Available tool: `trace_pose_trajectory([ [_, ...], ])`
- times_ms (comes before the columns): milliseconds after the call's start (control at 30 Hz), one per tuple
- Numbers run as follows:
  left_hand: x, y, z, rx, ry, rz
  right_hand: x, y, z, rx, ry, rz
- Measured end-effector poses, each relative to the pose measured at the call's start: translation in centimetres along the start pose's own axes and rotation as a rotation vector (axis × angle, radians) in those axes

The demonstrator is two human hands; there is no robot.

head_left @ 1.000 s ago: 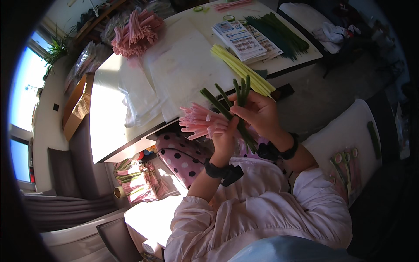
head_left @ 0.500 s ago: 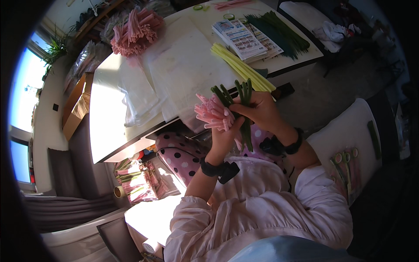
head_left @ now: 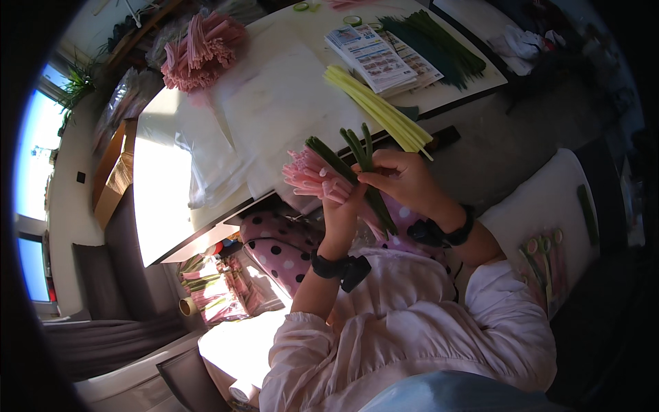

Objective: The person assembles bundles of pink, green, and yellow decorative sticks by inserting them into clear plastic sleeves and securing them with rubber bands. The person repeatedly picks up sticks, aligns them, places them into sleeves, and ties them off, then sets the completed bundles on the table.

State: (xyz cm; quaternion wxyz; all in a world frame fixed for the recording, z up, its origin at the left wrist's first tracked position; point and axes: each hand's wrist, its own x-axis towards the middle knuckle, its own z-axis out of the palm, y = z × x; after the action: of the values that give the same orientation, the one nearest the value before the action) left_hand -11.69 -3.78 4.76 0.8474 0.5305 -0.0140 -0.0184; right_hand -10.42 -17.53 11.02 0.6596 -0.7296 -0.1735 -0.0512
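A bundle of pink pipe cleaners [head_left: 312, 176] sits in my left hand [head_left: 340, 209], its tips fanning out to the upper left. Against it, in the same hand, lie several green pipe cleaners [head_left: 329, 156], their lower ends showing below the thumb. My right hand [head_left: 403, 180] pinches a smaller group of green pipe cleaners [head_left: 358, 145] between thumb and fingers, close beside the left hand's bunch. Both hands are closed, above my lap and just off the table's near edge. The exact number of stems is hidden by my fingers.
On the white table [head_left: 274, 89] lie clear plastic bags [head_left: 213, 161], yellow pipe cleaners [head_left: 377, 110], printed sheets [head_left: 371, 58], dark green stems [head_left: 439, 51] and a pink heap [head_left: 199, 51]. Packed pink-and-green bundles [head_left: 216, 285] sit lower left; a white cushion [head_left: 528, 213] stands right.
The left hand's green stems now lie closer together against the pink bundle. My right hand's group has fewer stems showing and sits a little left. The whole view has shifted slightly.
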Motion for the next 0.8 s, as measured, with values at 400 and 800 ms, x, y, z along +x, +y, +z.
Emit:
trace_pose_trajectory([
  [400,3.9,2.6,-6.3,-0.310,0.191,-0.045,13.7,-1.9,-14.6,-0.669,0.162,-0.342],
  [800,4.1,2.2,-5.6,-0.354,0.169,-0.180,20.3,15.1,-6.3,-1.085,0.042,0.189],
])
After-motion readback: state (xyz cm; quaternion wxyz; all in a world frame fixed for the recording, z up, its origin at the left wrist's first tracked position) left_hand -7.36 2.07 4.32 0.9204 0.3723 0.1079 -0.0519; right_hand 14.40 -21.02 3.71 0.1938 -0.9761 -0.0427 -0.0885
